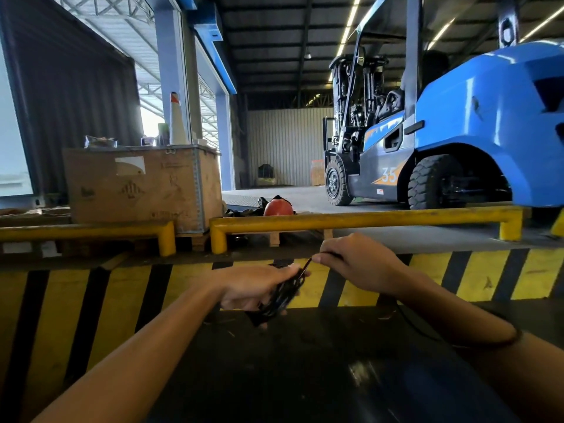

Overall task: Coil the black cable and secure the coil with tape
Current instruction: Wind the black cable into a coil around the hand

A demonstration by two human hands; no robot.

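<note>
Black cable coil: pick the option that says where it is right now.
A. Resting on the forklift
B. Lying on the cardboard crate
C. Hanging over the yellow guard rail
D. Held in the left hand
D: the black cable coil sits bunched in the left hand, while the right hand pinches a strand leading off its top.

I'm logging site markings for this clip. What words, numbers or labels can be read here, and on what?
"35": on the side of the blue forklift.
Printed marks and symbols on the cardboard box: too blurred to read.
Small label low on the forklift's side: too small to read.
Nothing readable on the cable or either hand.
</note>
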